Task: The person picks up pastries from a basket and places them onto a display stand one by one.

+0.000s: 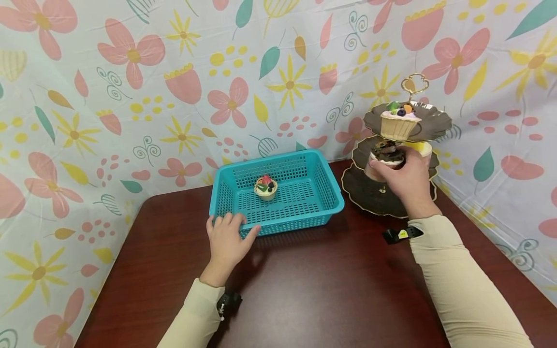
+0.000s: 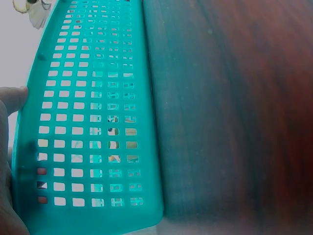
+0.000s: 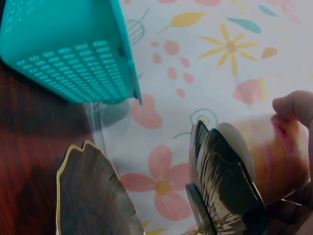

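My right hand (image 1: 409,179) grips a cake cup (image 1: 386,153) with a dark chocolate top, at the middle tier of a three-tier stand (image 1: 370,198). In the right wrist view, the clear side of the dessert cup (image 3: 274,154) shows pink and yellow layers, and its base is right at a dark scalloped plate (image 3: 230,181). My left hand (image 1: 226,244) holds the near left rim of a turquoise basket (image 1: 296,223), fingers over the edge; its thumb (image 2: 17,98) is on the rim in the left wrist view. Inside the basket sits a fruit-topped tart (image 1: 266,189).
A fruit-topped cupcake (image 1: 399,124) stands on the top tier, below the gold handle (image 1: 414,87). Behind my right hand is a yellow-topped cup (image 1: 424,146). The dark red table (image 1: 322,285) meets a flower-printed cloth (image 1: 174,121) at the back and right.
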Tool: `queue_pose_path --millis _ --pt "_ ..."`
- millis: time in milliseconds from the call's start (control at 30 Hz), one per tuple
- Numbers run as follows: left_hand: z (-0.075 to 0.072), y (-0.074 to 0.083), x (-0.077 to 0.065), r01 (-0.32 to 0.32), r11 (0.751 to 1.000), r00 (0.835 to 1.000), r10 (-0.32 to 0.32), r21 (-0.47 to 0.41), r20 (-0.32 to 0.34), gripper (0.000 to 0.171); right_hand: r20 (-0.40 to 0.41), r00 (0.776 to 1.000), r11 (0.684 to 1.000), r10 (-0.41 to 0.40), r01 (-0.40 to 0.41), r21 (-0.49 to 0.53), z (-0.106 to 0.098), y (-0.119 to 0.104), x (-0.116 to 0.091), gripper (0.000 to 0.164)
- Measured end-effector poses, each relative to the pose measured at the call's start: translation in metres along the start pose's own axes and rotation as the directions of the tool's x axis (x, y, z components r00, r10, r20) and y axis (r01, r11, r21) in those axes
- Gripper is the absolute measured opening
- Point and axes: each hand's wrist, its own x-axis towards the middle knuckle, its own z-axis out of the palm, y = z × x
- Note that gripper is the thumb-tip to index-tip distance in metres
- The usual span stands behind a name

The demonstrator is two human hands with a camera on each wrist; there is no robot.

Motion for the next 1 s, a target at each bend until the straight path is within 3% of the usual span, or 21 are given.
queue_pose_path --millis 600,1000 --pt "-0.001 0.001 0.001 -0.013 1.000 1.000 0.013 -0.013 -0.013 0.043 0.011 0.995 0.994 0.095 -0.094 -0.059 -0.002 0.010 -0.005 0.084" --pt "-0.001 0.002 0.000 -0.023 0.999 0.999 0.022 -0.027 -0.032 0.043 -0.031 0.992 0.988 0.119 -0.122 -0.098 -0.002 0.011 -0.012 0.089"
